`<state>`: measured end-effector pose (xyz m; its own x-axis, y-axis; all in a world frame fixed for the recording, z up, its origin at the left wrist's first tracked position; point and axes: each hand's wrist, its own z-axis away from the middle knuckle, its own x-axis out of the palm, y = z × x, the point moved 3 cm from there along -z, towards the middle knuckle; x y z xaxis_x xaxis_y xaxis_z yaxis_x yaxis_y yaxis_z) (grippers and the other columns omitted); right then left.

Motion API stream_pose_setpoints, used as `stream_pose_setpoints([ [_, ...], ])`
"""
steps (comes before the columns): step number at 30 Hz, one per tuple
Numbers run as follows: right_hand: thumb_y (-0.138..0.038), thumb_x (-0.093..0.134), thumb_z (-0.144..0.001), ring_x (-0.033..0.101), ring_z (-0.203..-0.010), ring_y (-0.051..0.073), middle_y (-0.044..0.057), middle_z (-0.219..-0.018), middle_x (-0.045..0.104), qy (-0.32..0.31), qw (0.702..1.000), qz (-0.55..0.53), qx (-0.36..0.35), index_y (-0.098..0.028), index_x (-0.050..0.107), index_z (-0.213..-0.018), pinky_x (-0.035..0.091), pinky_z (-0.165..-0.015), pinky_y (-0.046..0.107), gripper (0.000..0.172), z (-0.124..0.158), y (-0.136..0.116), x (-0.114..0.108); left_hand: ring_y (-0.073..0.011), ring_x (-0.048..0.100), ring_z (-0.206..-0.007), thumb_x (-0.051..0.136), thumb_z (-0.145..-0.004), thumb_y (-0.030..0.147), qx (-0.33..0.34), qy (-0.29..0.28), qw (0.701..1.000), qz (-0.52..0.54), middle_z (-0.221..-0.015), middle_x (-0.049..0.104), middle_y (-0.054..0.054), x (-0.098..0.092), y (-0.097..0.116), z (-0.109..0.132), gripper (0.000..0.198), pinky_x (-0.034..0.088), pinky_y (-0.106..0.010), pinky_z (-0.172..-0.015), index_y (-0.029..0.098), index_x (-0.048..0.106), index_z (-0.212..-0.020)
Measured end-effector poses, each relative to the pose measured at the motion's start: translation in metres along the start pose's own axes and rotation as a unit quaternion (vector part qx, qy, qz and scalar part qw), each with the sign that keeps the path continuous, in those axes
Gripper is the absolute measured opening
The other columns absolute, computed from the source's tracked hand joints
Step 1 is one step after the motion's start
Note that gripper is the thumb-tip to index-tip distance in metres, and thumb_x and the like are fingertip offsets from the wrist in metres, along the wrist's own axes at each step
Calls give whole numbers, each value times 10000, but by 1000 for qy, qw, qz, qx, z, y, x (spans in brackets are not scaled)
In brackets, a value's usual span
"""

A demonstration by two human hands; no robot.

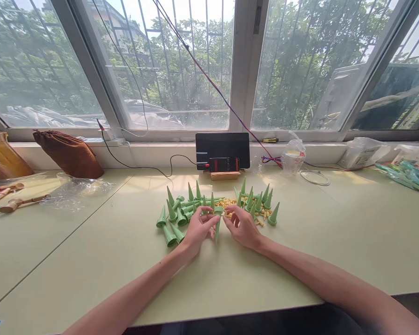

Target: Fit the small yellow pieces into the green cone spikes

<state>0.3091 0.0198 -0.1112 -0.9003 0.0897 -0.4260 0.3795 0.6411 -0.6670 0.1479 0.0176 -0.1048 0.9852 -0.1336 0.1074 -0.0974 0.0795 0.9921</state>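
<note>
My left hand [199,229] pinches a green cone-shaped spike [218,223] by its wide top, with the point hanging down toward the table. My right hand [242,226] is right beside it, fingers curled in a pinch at the spike's top; what it holds is too small to make out. Just behind both hands lies a pile of green cone spikes [181,209], some upright and some lying flat. More upright spikes [261,202] stand to the right. Between the two groups is a heap of small yellow pieces [230,204].
A phone on a wooden stand [224,167] and a black tablet [222,146] sit at the back by the windowsill. A brown pouch [70,153], clear plastic wrap [80,188] and wooden toys [19,202] lie left. Plastic bags [361,151] and a cup [292,160] are right.
</note>
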Motion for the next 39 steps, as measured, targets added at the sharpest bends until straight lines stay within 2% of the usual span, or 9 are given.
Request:
stream_pose_setpoints([
  [13,-192,561,-856,555,-561,91,44,-967,640,7,1000,-3,-22,-197,563,-1035,487,-514,225,179,1,0,0,-57,484,-402,759,-723,423,4,-8,1000,1,-746,617,26,0,0,0,459,441,-216,-435,195,474,-1001],
  [19,-206,562,-863,562,-569,95,45,-954,643,9,1000,-4,-19,-192,565,-1034,489,-512,227,171,1,-2,0,-46,437,-419,751,-724,466,-10,-7,1000,9,-612,520,71,1,1,1,455,404,-177,-425,183,507,-984],
  [28,-196,556,-859,564,-564,95,48,-957,648,11,1000,-8,-21,-195,564,-1033,494,-508,226,174,1,-3,0,-80,485,-545,795,-670,458,-9,-2,999,32,-697,546,27,0,0,-1,512,451,-195,-440,160,541,-999],
  [39,-173,538,-865,564,-572,99,46,-952,654,18,1000,-12,-6,-192,578,-1031,485,-512,222,172,-1,2,0,-63,461,-454,827,-647,403,-31,-18,998,58,-647,560,44,1,-3,-4,557,438,-201,-394,135,573,-1063],
])
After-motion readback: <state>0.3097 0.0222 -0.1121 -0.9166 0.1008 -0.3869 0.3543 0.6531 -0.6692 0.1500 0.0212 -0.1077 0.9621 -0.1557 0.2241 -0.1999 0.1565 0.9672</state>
